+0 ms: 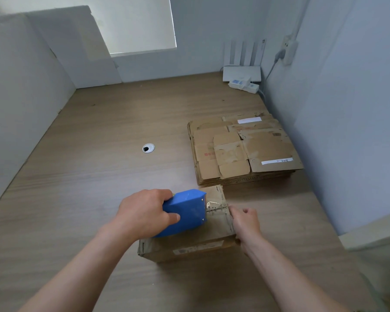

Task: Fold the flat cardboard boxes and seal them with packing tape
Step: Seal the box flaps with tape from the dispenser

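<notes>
Risk, as I read it from here, sits at the centre seam. My left hand (144, 212) grips the blue tape dispenser (185, 212) with its front edge pressed onto the top of the folded box (218, 230), and if the pull runs crooked the tape (212, 204) could wander off the seam and leave the flaps unsealed. A hard tug could also slide the light box across the table (88, 176), since only my right hand (245, 222) steadies it, fingers curled over the right edge. Those fingers lie close to the dispenser's path, so a slip might catch them. Worn flaps may also buckle under the pressure. The box stands near the front of the table, just before the stack of flat boxes (245, 152) and apart from it. It looks well used: brown cardboard, ragged and creased at the far edge, scuffed patches on top, a pale label on the near side, and a short glinting strip of tape wrinkled where the flaps meet.
</notes>
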